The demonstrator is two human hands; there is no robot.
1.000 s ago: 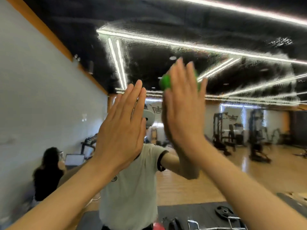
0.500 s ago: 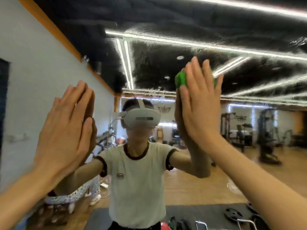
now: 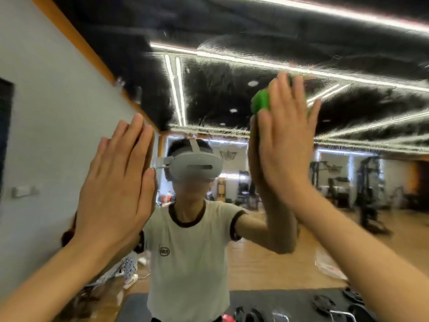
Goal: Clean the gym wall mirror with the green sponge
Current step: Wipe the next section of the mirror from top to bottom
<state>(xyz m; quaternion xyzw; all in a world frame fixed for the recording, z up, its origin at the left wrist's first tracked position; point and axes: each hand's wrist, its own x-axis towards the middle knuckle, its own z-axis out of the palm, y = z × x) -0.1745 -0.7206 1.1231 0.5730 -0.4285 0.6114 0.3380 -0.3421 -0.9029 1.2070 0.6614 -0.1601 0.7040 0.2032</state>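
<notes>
The right hand (image 3: 282,145), fingers straight, presses the green sponge (image 3: 261,103) flat against the mirror (image 3: 209,94) at one o'clock. The left hand (image 3: 116,187) lies flat, fingers together, on the glass at nine o'clock.

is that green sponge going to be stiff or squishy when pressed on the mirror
Probably squishy: the green sponge bulges past the straight fingers of the right hand pressing it on the mirror. Likely light, since a flat palm alone keeps it up. It may slide easily; the glass looks streaked.
</notes>
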